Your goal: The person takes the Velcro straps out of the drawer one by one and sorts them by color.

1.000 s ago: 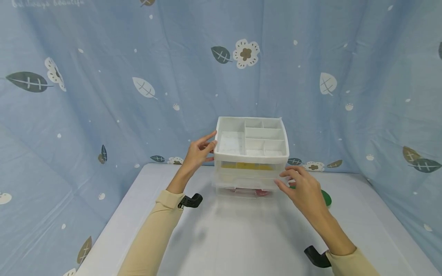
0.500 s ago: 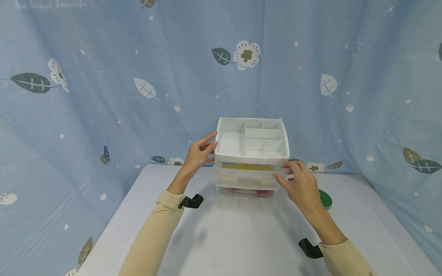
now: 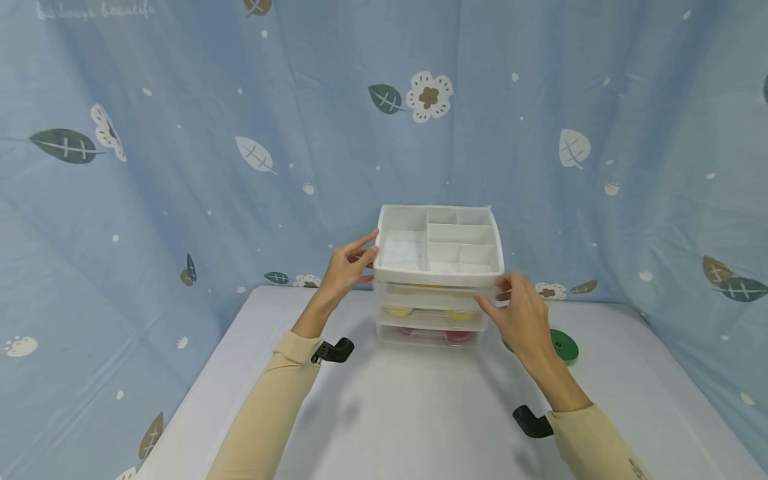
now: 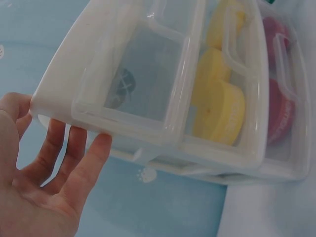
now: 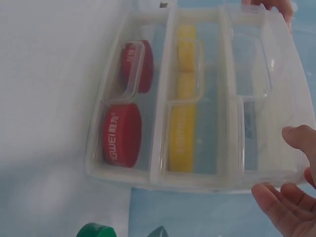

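Observation:
A white drawer cabinet (image 3: 438, 277) with three clear drawers and a divided top tray stands at the back of the table. My left hand (image 3: 349, 261) holds its upper left side, thumb at the front corner, the other fingers along the side. My right hand (image 3: 521, 310) is at the upper right corner, its thumb pressing the front of the top drawer (image 5: 261, 148) and its bent fingers at the side. Through the middle drawer show round yellow rolls (image 4: 222, 111). Red rolls (image 5: 122, 134) with white lettering sit in the bottom drawer. No contents show in the top drawer.
A green disc (image 3: 564, 345) lies on the white table (image 3: 420, 413), right of the cabinet and behind my right forearm. Blue patterned curtain (image 3: 324, 100) hangs close behind the cabinet. Each wrist carries a black camera mount (image 3: 336, 350).
The top drawer has slid inward, away from me, with my right hand moving along with it. Yellow rolls now show in the middle drawer's front. My left hand has kept its place.

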A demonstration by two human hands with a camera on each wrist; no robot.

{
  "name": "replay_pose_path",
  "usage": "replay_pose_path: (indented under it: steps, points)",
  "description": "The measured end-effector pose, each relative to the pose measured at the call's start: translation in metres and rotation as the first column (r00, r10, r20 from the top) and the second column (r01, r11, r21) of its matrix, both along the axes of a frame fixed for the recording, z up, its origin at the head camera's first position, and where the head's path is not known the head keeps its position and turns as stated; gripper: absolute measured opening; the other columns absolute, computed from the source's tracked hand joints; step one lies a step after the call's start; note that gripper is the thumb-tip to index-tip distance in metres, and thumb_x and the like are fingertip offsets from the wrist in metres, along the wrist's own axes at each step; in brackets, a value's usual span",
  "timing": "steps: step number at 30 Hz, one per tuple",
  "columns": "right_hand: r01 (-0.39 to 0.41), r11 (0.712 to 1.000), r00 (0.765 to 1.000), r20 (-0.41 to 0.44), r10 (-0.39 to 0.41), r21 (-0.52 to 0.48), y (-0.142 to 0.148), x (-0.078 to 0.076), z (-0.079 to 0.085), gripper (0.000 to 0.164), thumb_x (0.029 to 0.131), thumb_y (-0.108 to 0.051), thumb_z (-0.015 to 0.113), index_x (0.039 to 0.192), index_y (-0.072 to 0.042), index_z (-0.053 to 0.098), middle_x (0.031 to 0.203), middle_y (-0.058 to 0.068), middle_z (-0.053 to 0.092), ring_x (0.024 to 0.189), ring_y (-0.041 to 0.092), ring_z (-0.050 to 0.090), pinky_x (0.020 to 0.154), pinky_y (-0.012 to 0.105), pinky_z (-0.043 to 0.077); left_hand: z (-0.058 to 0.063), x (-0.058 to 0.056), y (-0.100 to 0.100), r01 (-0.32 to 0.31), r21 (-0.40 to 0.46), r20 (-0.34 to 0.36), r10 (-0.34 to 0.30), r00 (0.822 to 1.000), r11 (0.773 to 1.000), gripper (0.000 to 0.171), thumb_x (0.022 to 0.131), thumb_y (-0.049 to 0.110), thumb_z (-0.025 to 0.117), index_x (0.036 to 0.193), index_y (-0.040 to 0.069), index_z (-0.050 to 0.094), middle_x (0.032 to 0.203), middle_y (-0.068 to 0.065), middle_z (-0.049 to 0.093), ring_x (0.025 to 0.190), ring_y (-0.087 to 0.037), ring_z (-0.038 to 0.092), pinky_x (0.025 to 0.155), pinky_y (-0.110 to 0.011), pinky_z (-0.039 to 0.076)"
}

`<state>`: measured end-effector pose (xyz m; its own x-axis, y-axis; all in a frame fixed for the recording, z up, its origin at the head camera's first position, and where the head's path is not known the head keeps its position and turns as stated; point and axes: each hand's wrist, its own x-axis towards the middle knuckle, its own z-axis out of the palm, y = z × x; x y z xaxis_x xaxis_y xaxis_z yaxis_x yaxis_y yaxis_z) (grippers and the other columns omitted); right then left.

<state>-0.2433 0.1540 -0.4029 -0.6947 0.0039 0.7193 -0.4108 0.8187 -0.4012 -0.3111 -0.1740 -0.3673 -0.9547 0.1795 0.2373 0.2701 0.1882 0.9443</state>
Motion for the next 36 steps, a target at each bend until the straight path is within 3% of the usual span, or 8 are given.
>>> replay_pose_path:
  steps: [9, 21, 30, 36]
  points:
    - [0.017, 1.000, 0.999, 0.029, -0.016, -0.020, 0.002, -0.004, -0.004, 0.046, 0.077, -0.028, 0.086, 0.093, -0.001, 0.053, 0.085, 0.016, 0.060, 0.077, 0.033, 0.070, 0.060, 0.049, 0.058, -0.002, 0.002, 0.001, 0.000, -0.007, -0.019, 0.000, 1.000, 1.000, 0.045, 0.098, 0.041, 0.059, 0.142, 0.042, 0.049, 0.120, -0.014, 0.062, 0.099, -0.023, 0.065, 0.085, -0.039, 0.061]
    - [0.033, 0.997, 0.996, 0.083, -0.028, -0.066, 0.001, -0.004, -0.008, 0.044, 0.080, -0.032, 0.083, 0.092, -0.004, 0.051, 0.076, 0.010, 0.060, 0.071, 0.028, 0.067, 0.056, 0.037, 0.053, -0.002, 0.002, 0.001, -0.002, 0.013, 0.003, 0.001, 1.000, 1.000, 0.044, 0.099, 0.040, 0.058, 0.141, 0.043, 0.050, 0.123, -0.013, 0.061, 0.100, -0.022, 0.063, 0.086, -0.040, 0.061]
    - [0.051, 0.995, 0.992, 0.123, -0.039, -0.091, -0.001, -0.002, -0.012, 0.040, 0.084, -0.034, 0.079, 0.094, -0.007, 0.052, 0.078, 0.008, 0.063, 0.069, 0.025, 0.067, 0.056, 0.036, 0.053, 0.018, 0.018, 0.003, 0.030, 0.017, 0.024, -0.030, 0.999, 0.999, 0.048, 0.101, 0.027, 0.056, 0.148, 0.026, 0.045, 0.126, -0.021, 0.059, 0.098, -0.020, 0.063, 0.089, -0.045, 0.060]
    - [0.058, 0.984, 0.981, 0.193, -0.025, -0.168, -0.007, 0.003, -0.022, 0.034, 0.088, -0.035, 0.074, 0.096, -0.008, 0.055, 0.082, 0.008, 0.068, 0.067, 0.022, 0.068, 0.055, 0.027, 0.051, 0.022, 0.022, 0.003, 0.025, 0.009, 0.025, -0.025, 0.999, 1.000, 0.048, 0.101, 0.027, 0.056, 0.148, 0.026, 0.046, 0.125, -0.020, 0.060, 0.097, -0.019, 0.062, 0.089, -0.042, 0.060]
